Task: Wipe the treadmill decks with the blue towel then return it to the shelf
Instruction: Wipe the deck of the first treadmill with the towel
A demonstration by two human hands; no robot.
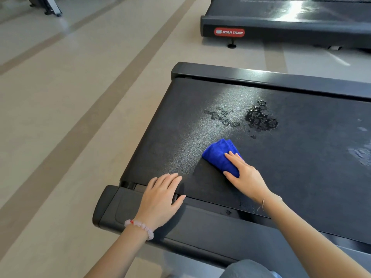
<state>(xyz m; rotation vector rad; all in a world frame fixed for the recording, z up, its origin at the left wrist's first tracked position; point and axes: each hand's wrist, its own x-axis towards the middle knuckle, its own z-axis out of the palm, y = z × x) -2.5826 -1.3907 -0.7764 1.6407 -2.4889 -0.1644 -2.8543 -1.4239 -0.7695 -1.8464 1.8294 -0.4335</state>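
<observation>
Head view: shows the blue towel (218, 157) folded into a thick pad on the near treadmill deck (180, 121), just short of a beaded wet patch (261, 119) and well apart from a paler wet smear (361, 155) at the right edge.

Could go wrong in 2 ways, judging from here. Might smear the puddle across the textured belt rather than lift it, given a light pass or a soaked pad. Might shift the belt under a hard push, given weight taken off the bracing hand. Could also leave the far smear and the second treadmill (281, 25) beyond unwiped.

Presses the right hand (243, 175) flat on the towel: fingers straight and close together over its top, thumb along its near edge, forearm reaching in from the right.

Rests the left hand (160, 199) palm down, fingers straight and slightly spread, across the seam between belt and near side rail (210, 223), gripping nothing, with a bead bracelet (140, 227) at the wrist.

No shelf in view.
</observation>
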